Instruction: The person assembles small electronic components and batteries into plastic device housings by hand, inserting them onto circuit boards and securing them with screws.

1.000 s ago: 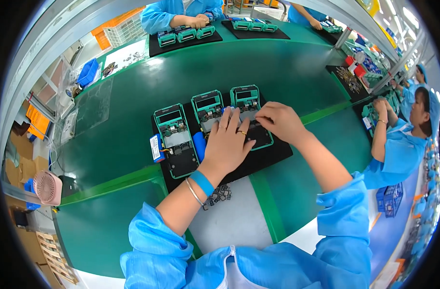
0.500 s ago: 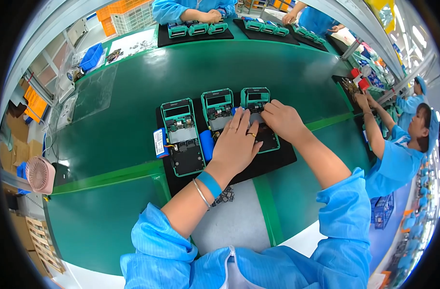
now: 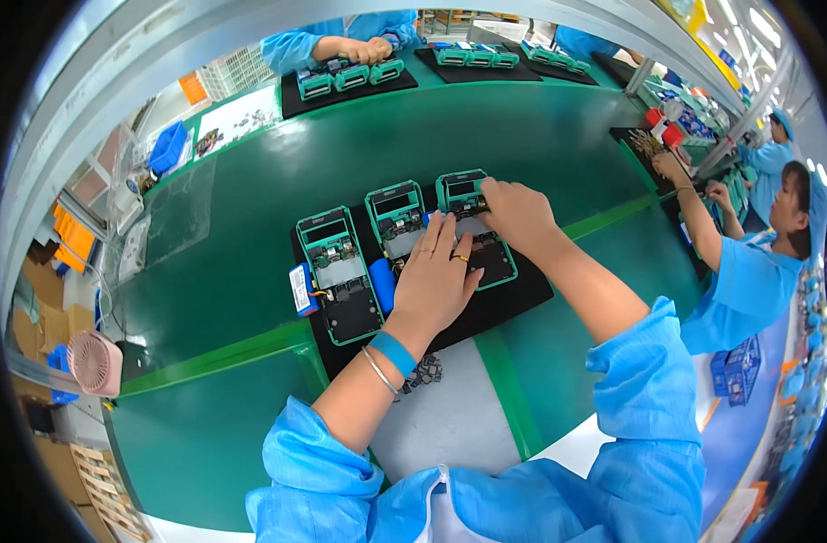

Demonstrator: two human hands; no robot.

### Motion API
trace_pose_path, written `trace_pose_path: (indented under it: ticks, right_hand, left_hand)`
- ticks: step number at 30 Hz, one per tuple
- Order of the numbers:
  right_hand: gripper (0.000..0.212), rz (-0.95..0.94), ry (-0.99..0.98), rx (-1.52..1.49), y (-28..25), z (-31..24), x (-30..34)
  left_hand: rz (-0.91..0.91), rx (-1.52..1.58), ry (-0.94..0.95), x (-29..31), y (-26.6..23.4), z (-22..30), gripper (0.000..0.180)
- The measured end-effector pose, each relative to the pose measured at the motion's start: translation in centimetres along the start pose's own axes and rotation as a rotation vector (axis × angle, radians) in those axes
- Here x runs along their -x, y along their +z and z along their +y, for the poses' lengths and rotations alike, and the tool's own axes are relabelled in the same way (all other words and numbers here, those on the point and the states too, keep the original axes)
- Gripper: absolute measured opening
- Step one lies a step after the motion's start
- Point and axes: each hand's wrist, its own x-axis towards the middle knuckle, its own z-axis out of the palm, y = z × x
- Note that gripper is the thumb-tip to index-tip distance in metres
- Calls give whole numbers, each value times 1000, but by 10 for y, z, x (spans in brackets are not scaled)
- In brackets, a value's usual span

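Three open green-rimmed device housings with circuit parts inside lie side by side: the left housing [image 3: 352, 312], the middle housing [image 3: 394, 197] and the right housing [image 3: 461, 180]. My left hand [image 3: 434, 281] rests flat across the middle and right ones, fingers stretched out, hiding part of both. At the upper right part of the right housing, my right hand [image 3: 520, 217] has its fingers bent together; whatever is between the fingertips is hidden. A blue battery pack with a white label [image 3: 302, 290] sits left of the left housing. Another blue battery pack [image 3: 382, 285] lies between the left and middle housings.
The housings lie on a black mat [image 3: 495, 312] on a green table [image 3: 277, 262]. Small dark parts [image 3: 424, 370] are scattered near my left wrist. A pink fan [image 3: 95, 364] stands at the left edge. Across the table and at right, co-workers [image 3: 748, 271] handle parts.
The whole view has shifted slightly. My right hand has moved a little toward the far end of the right housing; my left stays in place. The co-worker at right has drawn one hand back.
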Motion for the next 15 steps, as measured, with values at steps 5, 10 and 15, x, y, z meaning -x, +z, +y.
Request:
trace_pose_path:
  ticks: [5, 10, 15]
  right_hand:
    - [31, -82, 204, -351, 7, 22, 30]
    - [20, -48, 261, -383, 17, 23, 34]
    - [35, 86, 206, -744, 26, 23, 48]
  left_hand:
    - [-45, 0, 33, -6, 2, 1, 54]
    - [-224, -25, 6, -7, -3, 6, 61]
    - [-138, 46, 25, 2, -21, 10, 57]
